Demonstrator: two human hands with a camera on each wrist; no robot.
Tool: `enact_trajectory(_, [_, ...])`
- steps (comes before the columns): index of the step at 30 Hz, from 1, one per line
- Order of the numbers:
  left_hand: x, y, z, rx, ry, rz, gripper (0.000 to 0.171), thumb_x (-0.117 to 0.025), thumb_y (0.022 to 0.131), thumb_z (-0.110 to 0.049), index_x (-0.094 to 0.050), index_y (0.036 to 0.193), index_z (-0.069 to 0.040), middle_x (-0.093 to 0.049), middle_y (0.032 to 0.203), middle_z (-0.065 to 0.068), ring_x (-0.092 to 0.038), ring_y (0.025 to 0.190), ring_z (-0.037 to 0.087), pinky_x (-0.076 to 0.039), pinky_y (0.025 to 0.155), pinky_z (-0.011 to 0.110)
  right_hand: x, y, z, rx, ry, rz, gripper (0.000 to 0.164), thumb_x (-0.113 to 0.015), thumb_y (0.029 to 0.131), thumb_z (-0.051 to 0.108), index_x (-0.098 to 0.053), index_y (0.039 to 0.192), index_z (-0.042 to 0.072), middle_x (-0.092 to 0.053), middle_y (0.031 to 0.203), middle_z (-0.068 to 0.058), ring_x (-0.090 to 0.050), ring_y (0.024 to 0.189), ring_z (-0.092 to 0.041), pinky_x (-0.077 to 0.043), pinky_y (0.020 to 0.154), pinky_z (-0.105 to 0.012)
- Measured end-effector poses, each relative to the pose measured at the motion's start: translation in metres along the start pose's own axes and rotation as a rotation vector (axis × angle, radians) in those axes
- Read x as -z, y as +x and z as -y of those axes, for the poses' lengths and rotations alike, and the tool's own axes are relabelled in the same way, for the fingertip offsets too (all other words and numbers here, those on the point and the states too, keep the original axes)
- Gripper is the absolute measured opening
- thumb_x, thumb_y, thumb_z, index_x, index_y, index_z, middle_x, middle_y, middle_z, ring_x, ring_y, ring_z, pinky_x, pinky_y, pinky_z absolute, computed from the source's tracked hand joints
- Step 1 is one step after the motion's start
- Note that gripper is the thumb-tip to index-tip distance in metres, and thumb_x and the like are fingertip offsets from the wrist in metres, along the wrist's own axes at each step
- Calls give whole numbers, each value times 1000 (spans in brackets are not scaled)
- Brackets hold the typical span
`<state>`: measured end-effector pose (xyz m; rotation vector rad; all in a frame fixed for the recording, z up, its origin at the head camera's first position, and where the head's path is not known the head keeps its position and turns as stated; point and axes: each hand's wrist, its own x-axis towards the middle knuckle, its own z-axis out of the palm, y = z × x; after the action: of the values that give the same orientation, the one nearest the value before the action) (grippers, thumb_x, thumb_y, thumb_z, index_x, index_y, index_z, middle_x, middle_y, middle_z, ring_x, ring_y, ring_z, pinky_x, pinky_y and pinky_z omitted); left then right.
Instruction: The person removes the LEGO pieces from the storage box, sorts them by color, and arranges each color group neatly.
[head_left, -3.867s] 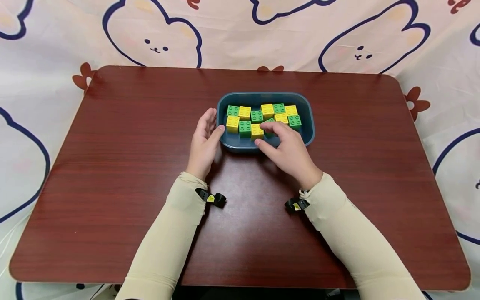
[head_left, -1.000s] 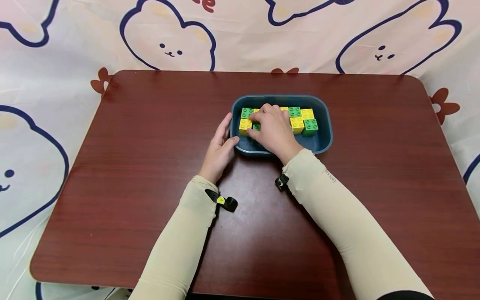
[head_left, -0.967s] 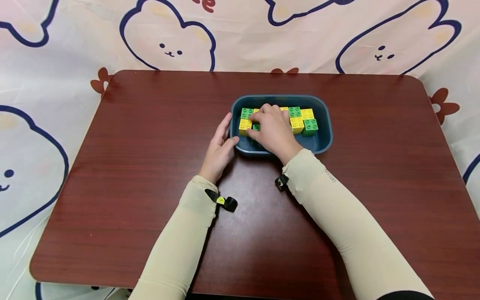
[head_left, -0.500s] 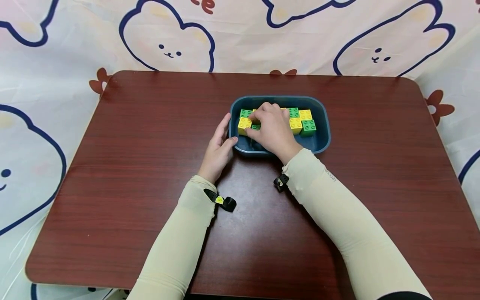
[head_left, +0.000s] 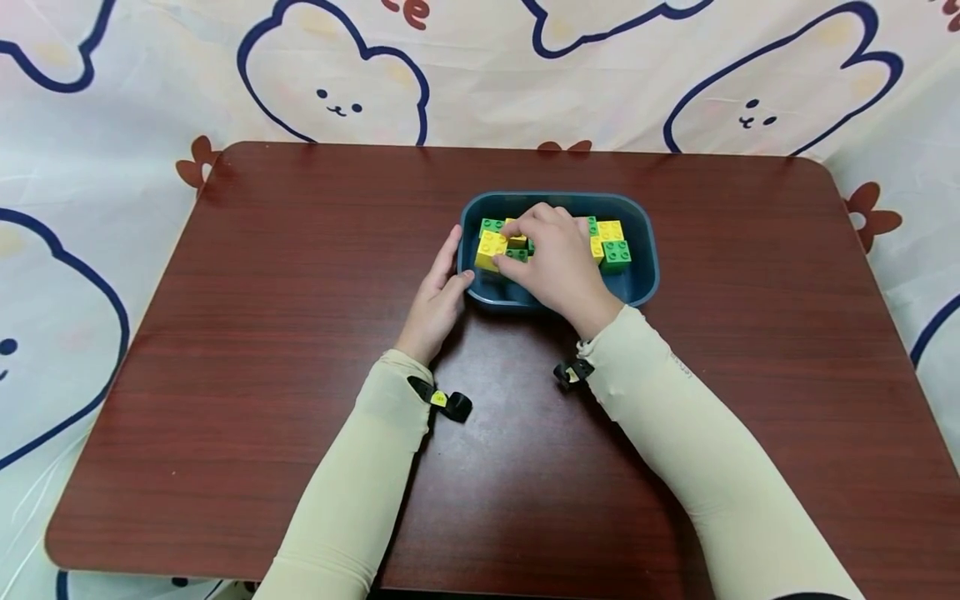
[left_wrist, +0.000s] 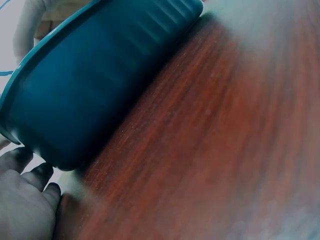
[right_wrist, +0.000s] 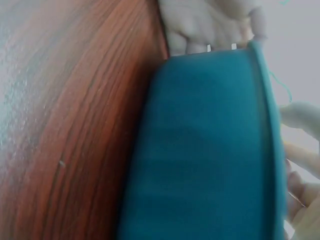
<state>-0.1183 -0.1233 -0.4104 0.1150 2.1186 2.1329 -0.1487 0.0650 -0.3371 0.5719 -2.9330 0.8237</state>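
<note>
A dark teal tray (head_left: 558, 298) holds several green and yellow studded toy building blocks. My right hand (head_left: 558, 262) reaches in over the near rim. Its index finger and thumb pinch a yellow block (head_left: 491, 247) at the left end, which sits slightly turned and a little higher than its neighbours. Other blocks are hidden under this hand. My left hand (head_left: 435, 304) rests against the tray's left end, fingers fairly straight along the outer wall, thumb at the rim. In the left wrist view its fingertips (left_wrist: 37, 175) are by the tray's lower corner.
At the tray's right end are a green block (head_left: 617, 257) and a yellow block (head_left: 611, 231). The tray stands on a brown wooden table (head_left: 300, 333). Behind the table hangs a printed cloth (head_left: 480, 75). A black camera sits on each wrist.
My right hand moved left within the tray to the yellow block at the left end. Over the last half second that block has risen and turned slightly. My left hand stays at the tray.
</note>
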Motion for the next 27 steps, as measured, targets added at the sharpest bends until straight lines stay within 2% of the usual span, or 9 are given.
enact_trajectory(4, [0,0,1,-4,-22,27,60,-44,108,-18,-20,160,-35,-19,163,-21,-14,148,-2,-16,122,33,3,-7,1,9,25,-37,35,-77,89,36,-74,115,13,-65,115,-3,-55,110,-24,-32,92,-48])
enact_trajectory(9, [0,1,2,-17,-51,35,60,-41,109,-19,-15,163,-26,-16,165,-17,-13,148,-1,-16,121,30,7,-16,2,17,62,-53,35,-78,88,35,-74,114,12,-67,113,-3,-57,109,-23,-33,94,-49])
enact_trajectory(16, [-1,3,3,-26,-39,32,59,-41,110,-19,-14,163,-22,-15,166,-12,-13,149,1,-17,121,28,11,-31,1,56,102,-90,34,-79,88,33,-73,114,11,-68,112,-3,-57,109,-21,-31,102,-53])
enact_trajectory(23, [-1,2,2,-36,-47,36,60,-40,110,-18,-13,163,-19,-14,167,-9,-15,150,3,-19,121,29,15,-47,5,111,146,-120,32,-80,86,29,-73,110,9,-69,107,-5,-59,95,-25,-34,92,-52])
enact_trajectory(27, [-1,1,4,-53,-44,28,60,-41,110,-20,-14,163,-18,-18,166,-10,-18,149,3,-20,121,29,16,-54,7,140,164,-122,31,-82,84,27,-73,108,9,-69,105,-4,-59,91,-22,-34,91,-50])
